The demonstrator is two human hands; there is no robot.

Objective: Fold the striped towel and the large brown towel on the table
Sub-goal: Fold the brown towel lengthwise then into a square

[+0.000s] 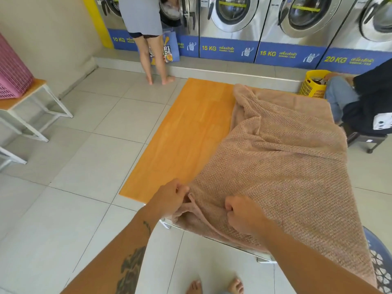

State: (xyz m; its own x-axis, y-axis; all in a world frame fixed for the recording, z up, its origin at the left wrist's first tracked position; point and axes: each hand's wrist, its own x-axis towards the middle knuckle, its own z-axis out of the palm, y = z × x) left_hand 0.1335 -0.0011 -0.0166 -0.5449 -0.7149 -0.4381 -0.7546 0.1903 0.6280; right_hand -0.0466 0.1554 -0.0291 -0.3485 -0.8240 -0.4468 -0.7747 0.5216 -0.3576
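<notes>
- Head view, the towel: the large brown towel [286, 166] lies rumpled over the right half of the orange wooden table [186, 128], from the centre of the frame down to the lower right, where it hangs over the table's near and right edges
- Head view, the hands: at the lower centre, the left hand [169, 198] pinches the towel's hemmed edge at the near corner of the table; just to the right of it, the right hand [244, 215] has its fingers curled into a bunch of the same cloth
- Progress: no neat fold shows in the brown towel, only loose ridges and one flap thrown back on itself, so I judge its folding barely begun, with the edges being found and squared
- No striped towel is in sight, so I cannot tell whether it is done or waiting
- Writing: blue panels under the washing machines [233, 13] across the top of the frame read "10 KG", "15 KG", "15 KG" and "20 KG" in yellow, each with smaller script too fine to read
- A blue bag [169, 49] beside a standing person at the upper centre shows large letters, partly hidden; only "RI" and "DE" are clear
</notes>
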